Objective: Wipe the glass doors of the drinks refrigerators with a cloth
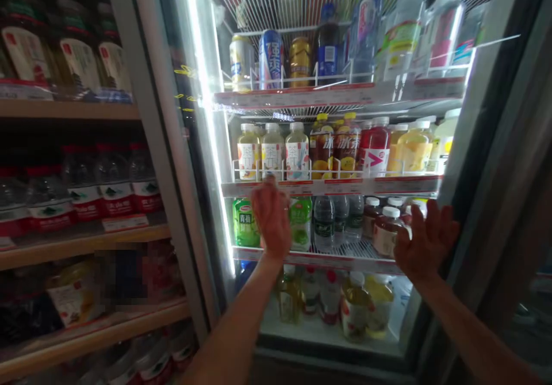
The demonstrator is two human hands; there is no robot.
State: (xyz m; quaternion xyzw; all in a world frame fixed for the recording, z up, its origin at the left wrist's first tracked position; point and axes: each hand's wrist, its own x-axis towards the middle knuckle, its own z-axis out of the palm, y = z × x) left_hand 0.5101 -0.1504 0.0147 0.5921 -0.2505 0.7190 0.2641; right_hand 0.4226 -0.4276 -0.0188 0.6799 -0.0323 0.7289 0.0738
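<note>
So the two green drinks (301, 225) are on a shelf low-ish in a lit fridge (310, 334), poking out on either side of the left hand (273, 218), which blocks whatever sits between them. From that hand they're straight back, deeper in. Both stand upright, long axis vertical, labels facing out at the person. The left hand is way closer to them than the right one. It's pretty blurry, but its fingers point up, look mostly straight, and nothing shows in its grip. The right hand (425, 241) is up too, fingers fanned wide, holding nothing visible, with a reddish white-capped bottle (386, 232) just left of it in the view, also upright. Glare streaks suggest glass in front, and honestly can't tell if either hand touches anything. Between the hands on that shelf: clear bottles (324, 224). One shelf up are white-labelled tea bottles (297, 156), then cans (271, 60) above those, and some yellowish bottles (354, 310) at the bottom. Off left, outside the fridge, red-capped water bottles (114, 182) sit on wooden shelves (81, 252).
</note>
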